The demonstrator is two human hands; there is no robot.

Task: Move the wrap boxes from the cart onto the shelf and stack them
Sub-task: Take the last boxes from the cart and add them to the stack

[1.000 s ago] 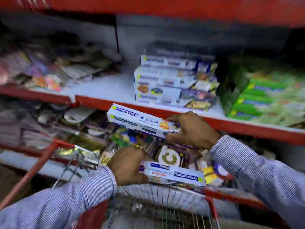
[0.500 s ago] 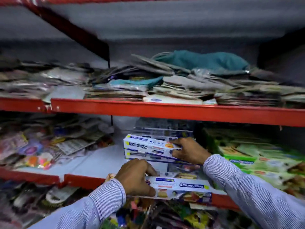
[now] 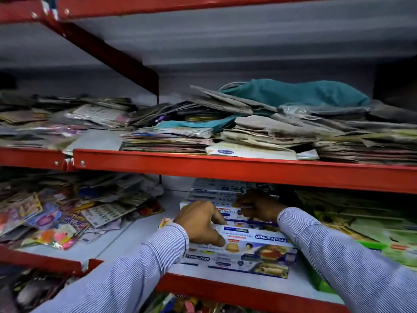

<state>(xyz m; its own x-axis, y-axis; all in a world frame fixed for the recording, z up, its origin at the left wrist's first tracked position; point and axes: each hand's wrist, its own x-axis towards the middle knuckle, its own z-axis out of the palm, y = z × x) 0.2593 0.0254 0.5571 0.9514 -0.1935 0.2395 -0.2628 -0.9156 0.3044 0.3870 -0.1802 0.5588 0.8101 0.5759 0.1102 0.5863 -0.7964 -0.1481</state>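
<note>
Both Freshwrapp boxes have come up from the cart onto the shelf (image 3: pixel 144 236): left hand (image 3: pixel 198 224) grasping the front box (image 3: pixel 252 237), right hand (image 3: pixel 259 205) gripping the rear box (image 3: pixel 228 212) atop the stack, stacking underway.

dim, flat indoor light, brightest on the red shelf edge (image 3: pixel 225 164) and the pale lower shelf board (image 3: pixel 144 231); the recess behind the stacked papers (image 3: pixel 282 132) falls into grey shadow. the whole picture is soft with motion blur, print on the wrap boxes (image 3: pixel 259 242) barely legible. wide-angle bending curves the shelf lines at the edges, and both striped sleeves (image 3: pixel 338 256) smear near the bottom corners
</note>
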